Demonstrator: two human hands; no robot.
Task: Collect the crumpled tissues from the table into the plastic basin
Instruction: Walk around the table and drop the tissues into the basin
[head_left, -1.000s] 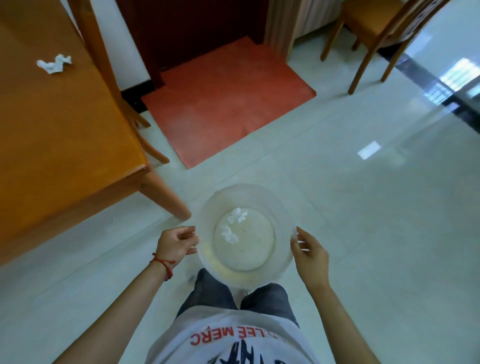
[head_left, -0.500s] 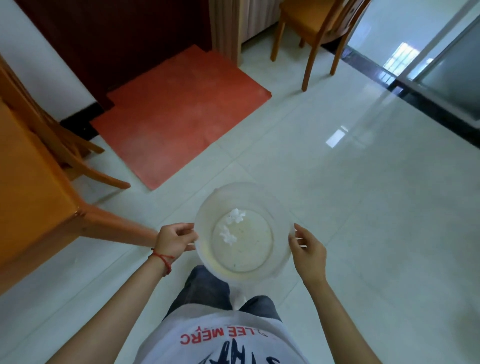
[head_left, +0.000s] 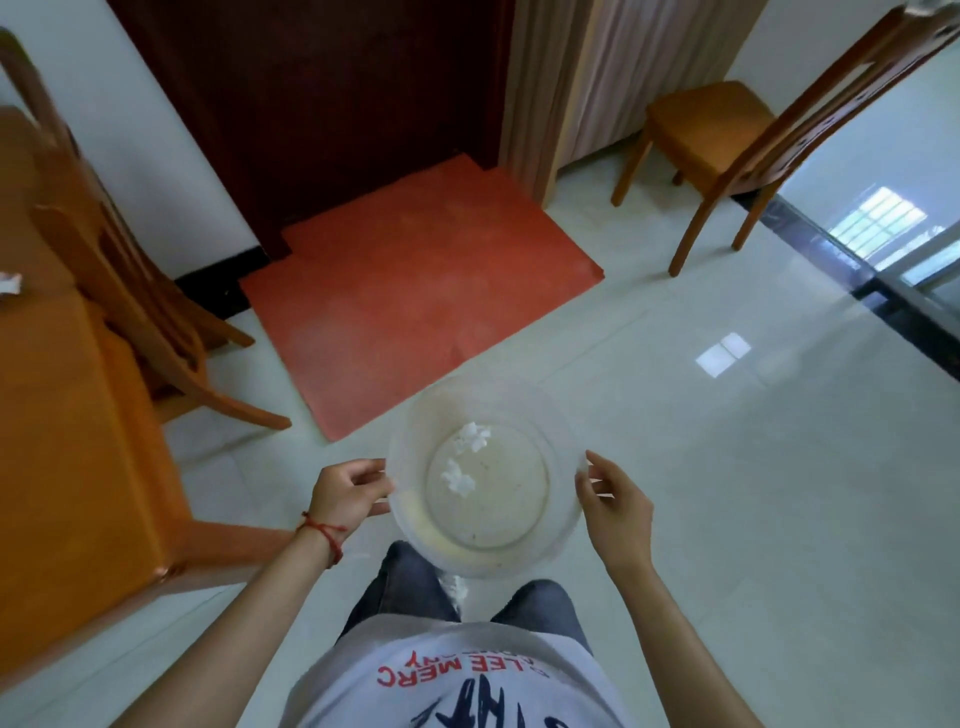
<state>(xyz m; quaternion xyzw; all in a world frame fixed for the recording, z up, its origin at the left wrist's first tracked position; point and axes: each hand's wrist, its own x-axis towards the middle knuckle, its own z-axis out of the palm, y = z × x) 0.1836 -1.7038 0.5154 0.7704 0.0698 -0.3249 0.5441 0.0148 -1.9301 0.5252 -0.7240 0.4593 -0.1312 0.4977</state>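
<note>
Glossy pale tile floor (head_left: 727, 493), red mat (head_left: 415, 291) before dark door (head_left: 337, 104), 2 wooden chairs, white walls.

Orange wooden counter (head_left: 67, 441) at far left, one crumpled white tissue (head_left: 9, 285) on its top by the frame edge, glossy pale tiled floor (head_left: 727, 493), red mat (head_left: 415, 291) flat on it, two wooden chairs standing on the tiles
</note>
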